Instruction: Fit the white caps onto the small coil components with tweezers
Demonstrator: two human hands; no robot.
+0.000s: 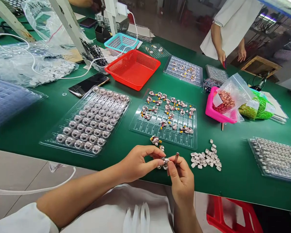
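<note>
Left hand (135, 163) and right hand (182, 174) pinch a small silvery part (165, 160) between them, long axis unclear; white pieces (208, 160) lie right, nearer the right hand.

No text can be read with certainty. Dark handwritten marks (37, 4) are seen on the clear plastic bag (53, 34) at far left, too indistinct to be deciphered. At right, 1 white label (217, 100) is seen on the bag of copper-coloured pieces (226, 101) and 1 on the bright green bag (262, 103); neither can be read.
</note>
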